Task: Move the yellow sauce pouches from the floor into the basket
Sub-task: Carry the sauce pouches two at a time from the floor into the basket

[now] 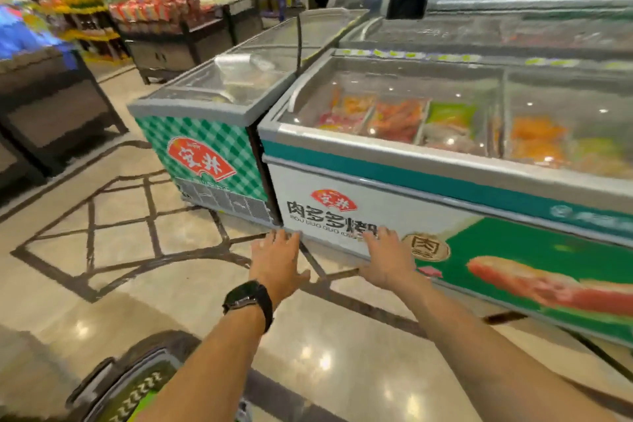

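Both empty: left hand [277, 257] and right hand [387, 259] reaching forward, fingers spread, probably steadying near freezer [342, 188]. Basket [147, 361] sitting lower left on floor [102, 250]. Pouches not showing.

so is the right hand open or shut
Open: the right hand has straight, spread fingers and holds nothing, held out before the freezer front.

Glossy stone floor [191, 288]; glass-lidded freezer [394, 175]; dark plastic basket [102, 384]
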{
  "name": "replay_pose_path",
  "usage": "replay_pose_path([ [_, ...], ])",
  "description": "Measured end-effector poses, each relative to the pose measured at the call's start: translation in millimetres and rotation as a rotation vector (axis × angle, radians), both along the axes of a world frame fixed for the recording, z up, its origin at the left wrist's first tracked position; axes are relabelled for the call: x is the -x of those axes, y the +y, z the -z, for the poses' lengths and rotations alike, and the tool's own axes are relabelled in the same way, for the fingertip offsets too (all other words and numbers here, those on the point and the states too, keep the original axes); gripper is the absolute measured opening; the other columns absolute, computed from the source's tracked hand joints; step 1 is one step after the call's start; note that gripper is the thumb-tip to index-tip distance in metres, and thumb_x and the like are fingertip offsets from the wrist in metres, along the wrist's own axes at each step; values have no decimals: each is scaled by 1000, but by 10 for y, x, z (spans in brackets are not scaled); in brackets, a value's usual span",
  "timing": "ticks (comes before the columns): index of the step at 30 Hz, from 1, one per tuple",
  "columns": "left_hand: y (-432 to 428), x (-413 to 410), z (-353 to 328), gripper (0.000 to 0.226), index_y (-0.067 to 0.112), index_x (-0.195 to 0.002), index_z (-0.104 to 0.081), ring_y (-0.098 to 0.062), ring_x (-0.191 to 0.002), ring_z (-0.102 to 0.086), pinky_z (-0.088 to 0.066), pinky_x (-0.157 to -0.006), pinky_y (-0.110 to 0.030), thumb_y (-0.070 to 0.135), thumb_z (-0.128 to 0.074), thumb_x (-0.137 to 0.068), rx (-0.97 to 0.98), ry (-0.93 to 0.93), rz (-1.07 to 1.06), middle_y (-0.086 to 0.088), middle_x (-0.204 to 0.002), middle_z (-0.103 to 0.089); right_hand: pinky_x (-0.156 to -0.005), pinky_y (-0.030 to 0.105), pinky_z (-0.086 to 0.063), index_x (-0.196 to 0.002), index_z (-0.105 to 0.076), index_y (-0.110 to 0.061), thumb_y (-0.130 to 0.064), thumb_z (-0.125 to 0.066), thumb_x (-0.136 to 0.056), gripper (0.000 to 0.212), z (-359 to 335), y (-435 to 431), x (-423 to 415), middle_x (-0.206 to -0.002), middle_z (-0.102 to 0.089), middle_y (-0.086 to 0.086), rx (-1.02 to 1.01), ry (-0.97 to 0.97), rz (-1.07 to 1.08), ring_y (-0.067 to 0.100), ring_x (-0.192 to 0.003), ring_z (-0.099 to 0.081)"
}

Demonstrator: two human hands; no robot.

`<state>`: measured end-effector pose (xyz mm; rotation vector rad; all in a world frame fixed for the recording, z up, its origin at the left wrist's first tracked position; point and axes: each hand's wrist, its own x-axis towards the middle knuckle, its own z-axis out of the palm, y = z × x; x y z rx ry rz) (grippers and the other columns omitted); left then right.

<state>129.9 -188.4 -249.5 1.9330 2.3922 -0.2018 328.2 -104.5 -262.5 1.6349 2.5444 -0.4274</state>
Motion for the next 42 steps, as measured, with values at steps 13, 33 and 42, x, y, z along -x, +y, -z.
replay_pose_path([
  [13,1622,-3079,-156,81,24,-152,-29,-28,-129,-46,-41,-106,-45,58,-63,-87,21,-27,612,-6,-142,-47,-101,44,-43,-139,-42,-22,-36,-69,-84,63,-9,242,-3377,-138,-44,8,64,0,674,29,-129,-44],
  [33,3047,-6451,101,65,22,-142,-37,-33,-123,-49,-42,-104,-49,48,-64,-88,135,-76,1395,-10,-134,-51,-101,43,-44,-146,-36,-20,-37,-64,-84,69,6,-31,-5621,-142,-41,9,110,-7,1484,31,-132,-40],
  [42,2696,-7818,-2,71,25,-148,-33,-31,-138,-39,-34,-114,-47,51,-62,-89,112,-55,1715,-10,-146,-43,-105,44,-42,-150,-30,-25,-45,-63,-87,74,55,-742,-6292,-151,-33,9,128,43,1899,31,-136,-38],
])
